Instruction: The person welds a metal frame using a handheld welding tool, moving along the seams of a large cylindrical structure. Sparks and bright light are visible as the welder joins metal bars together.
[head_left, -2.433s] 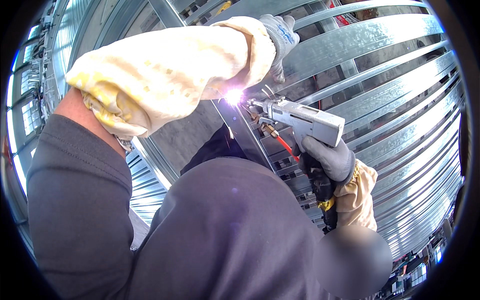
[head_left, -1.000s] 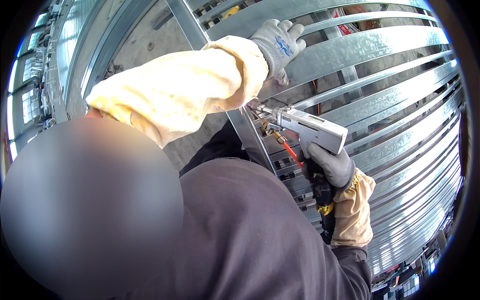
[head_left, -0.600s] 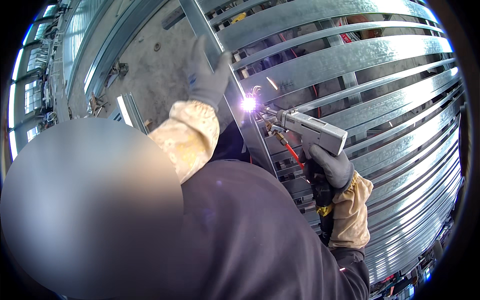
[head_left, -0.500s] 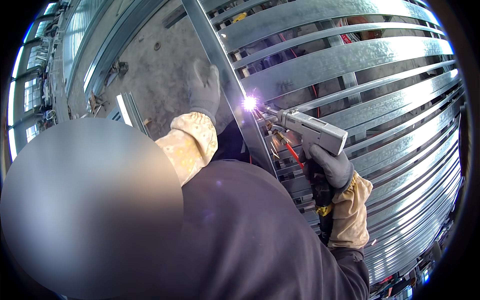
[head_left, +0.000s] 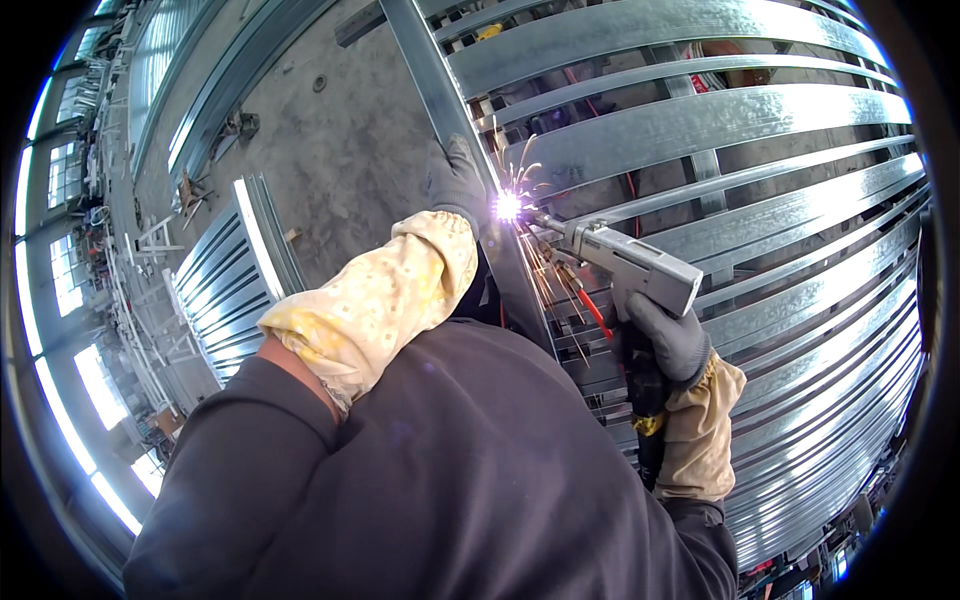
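My right hand [head_left: 668, 340], in a grey glove, is wrapped round the handle of a grey handheld welding gun [head_left: 640, 262]. Its nozzle points left at a long galvanized steel rail [head_left: 425, 75]. A bright violet-white glow with flying sparks [head_left: 508, 207] covers the spot where the tip meets the rail, hiding the joint. Just left of the glow, my gloved left hand [head_left: 455, 180] grips the rail's outer edge, its fingers partly hidden. Pale patterned sleeve covers wrap both forearms. A black cable with yellow tape [head_left: 648, 425] runs down from the gun, and a red hose [head_left: 592, 308] passes close to it.
Flat galvanized slats [head_left: 700, 130] stretch away right of the rail. Grey concrete floor [head_left: 340, 130] lies to the left, with stacked metal profiles [head_left: 225, 270] standing there. Long metal beams [head_left: 225, 85] lie at the far left. A small yellow object [head_left: 488, 32] shows between slats.
My left hand has moved right from beside the rail onto its edge. The sparks have spread wider, upward and downward. My right hand and the welding gun stay almost in place.
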